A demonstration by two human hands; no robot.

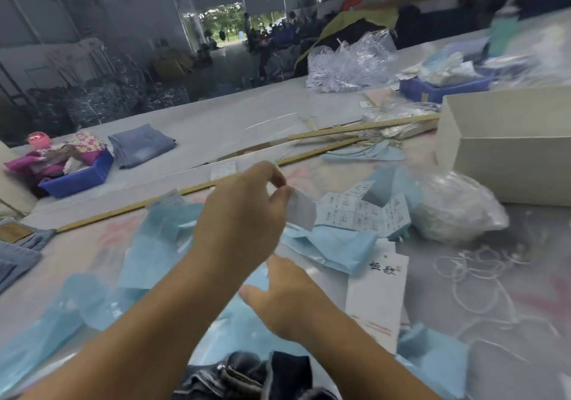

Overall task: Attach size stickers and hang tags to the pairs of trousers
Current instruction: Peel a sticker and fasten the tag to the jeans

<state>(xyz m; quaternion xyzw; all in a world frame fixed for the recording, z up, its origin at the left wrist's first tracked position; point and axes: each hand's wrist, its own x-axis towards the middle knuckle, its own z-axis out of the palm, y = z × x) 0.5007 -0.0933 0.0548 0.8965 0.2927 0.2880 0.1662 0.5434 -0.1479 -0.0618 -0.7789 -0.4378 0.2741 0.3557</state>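
Left hand, raised above the worktable, pinches a small white size sticker between thumb and forefinger – the piece hangs free to the hand's 3 o'clock, apparently held clear of the clutter so its adhesive face touches nothing before placement. Right hand sits lower, at the left hand's 5 o'clock, fingers extended and relaxed over loose light-blue backing paper, holding nothing; it seems poised to steady or receive the piece. At 3 o'clock from the pinch lies the printed sticker sheet, within easy reach as the supply. At 5 o'clock from it, a white hang tag with dark characters lies flat on the table, and beyond that, at 4 o'clock, a tangle of white tag string. The dark denim trousers – the item to be labelled – are bunched at 6 o'clock, at the near table edge directly below both hands, so the sticker probably travels downward next. A long wooden ruler runs behind the left hand from 9 to 1 o'clock. Farther out: a clear bag of white cord and a cardboard box at 2 to 3 o'clock, folded blue jeans and a blue bin at 10 o'clock. Motion blur obscures print detail.
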